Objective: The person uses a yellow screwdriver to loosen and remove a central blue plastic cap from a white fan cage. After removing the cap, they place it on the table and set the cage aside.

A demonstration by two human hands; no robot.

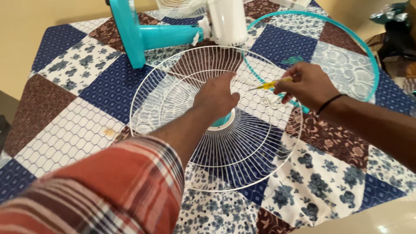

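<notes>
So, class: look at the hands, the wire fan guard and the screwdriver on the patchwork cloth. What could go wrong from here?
1. The right hand holds a yellow screwdriver with its tip toward the left hand; a slip might jab it.
2. The left hand rests on the white wire fan guard; fingers could catch between the thin wires.
3. The teal ring reaches the table's far edge and may slide off.

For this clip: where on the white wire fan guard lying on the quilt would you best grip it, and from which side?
Probably the outer rim of the white wire fan guard on its near side, coming from above. It lies flat and that edge is free, while the left hand covers the centre and the right hand holds a yellow-handled screwdriver over the far side.
</notes>
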